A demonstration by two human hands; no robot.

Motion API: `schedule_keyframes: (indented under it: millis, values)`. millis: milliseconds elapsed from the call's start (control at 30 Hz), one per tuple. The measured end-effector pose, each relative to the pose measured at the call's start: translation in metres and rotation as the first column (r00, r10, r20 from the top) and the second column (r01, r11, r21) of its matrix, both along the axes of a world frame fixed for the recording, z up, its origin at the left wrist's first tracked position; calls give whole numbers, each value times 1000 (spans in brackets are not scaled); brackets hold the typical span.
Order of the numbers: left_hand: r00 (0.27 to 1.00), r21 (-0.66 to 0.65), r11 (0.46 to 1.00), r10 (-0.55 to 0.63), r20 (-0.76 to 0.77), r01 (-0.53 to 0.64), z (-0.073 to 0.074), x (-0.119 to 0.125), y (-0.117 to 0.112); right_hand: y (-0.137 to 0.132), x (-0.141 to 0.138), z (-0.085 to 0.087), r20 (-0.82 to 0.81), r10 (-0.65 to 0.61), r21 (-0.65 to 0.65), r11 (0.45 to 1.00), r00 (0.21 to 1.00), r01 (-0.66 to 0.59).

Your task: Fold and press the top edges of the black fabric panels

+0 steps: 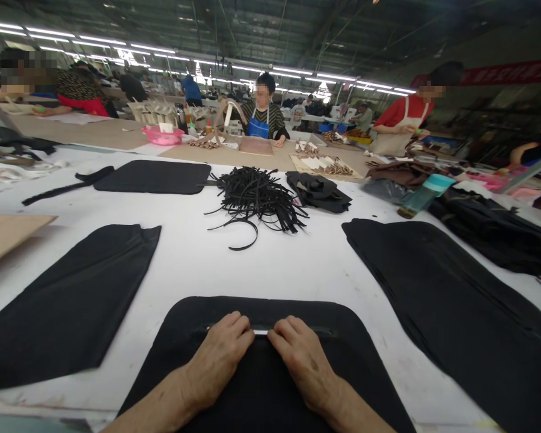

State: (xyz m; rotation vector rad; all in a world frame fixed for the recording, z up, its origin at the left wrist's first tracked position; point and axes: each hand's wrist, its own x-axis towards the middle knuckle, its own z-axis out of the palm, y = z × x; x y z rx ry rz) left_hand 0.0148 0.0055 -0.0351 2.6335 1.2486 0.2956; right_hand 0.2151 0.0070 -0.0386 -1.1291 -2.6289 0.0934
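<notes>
A black panel with rounded corners (270, 385), seemingly leather or fabric, lies flat at the near edge of the table. My left hand (225, 349) and my right hand (300, 355) rest on its upper part, side by side with a small gap. The fingers of both are curled and closed on the panel's material. Between the fingertips shows a short white strip (261, 332); whether it is a tape or the table seen through a slit, I cannot tell. The undersides of my fingers are hidden.
Beyond the panel sits a heap of thin black strips (256, 195). Black panels lie left (72, 300), right (460, 300) and at the back (153, 177). Folded black pieces (318, 191), a water bottle (426, 196) and a tan board (9, 237) are around. Several people work beyond.
</notes>
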Motion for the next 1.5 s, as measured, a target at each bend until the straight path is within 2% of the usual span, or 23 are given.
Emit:
schedule_keyframes:
  millis: [200,433,533,767,1000,1133,1267,1367,1500]
  values:
    - [994,41,995,-92,-62,95,1,3,-3,-2,5,1,64,41,-25,999,997,-39]
    - [987,22,989,-146,-71,148,-5,10,-2,0,2,5,53,84,-4,996,995,-84]
    - [978,32,983,-178,-113,182,-2,8,-3,-1,6,7,90,109,0,994,990,-110]
    - [937,98,961,-225,-269,259,6,-7,-7,-5,37,14,208,131,-32,991,969,-128]
    - [944,169,955,-194,-266,244,4,-35,-14,-11,67,15,262,104,18,993,959,-113]
    - [973,349,913,-162,-164,210,6,-54,-19,-18,82,15,270,56,61,995,961,-76]
    - [980,384,912,-82,-183,147,4,-69,-21,-25,97,14,279,-18,49,999,960,5]
    - [964,404,904,-27,-265,137,-4,-78,-21,-31,103,13,249,-131,4,991,960,135]
    - [963,465,877,8,-269,123,-21,-90,-18,-31,98,11,173,-289,-37,953,942,300]
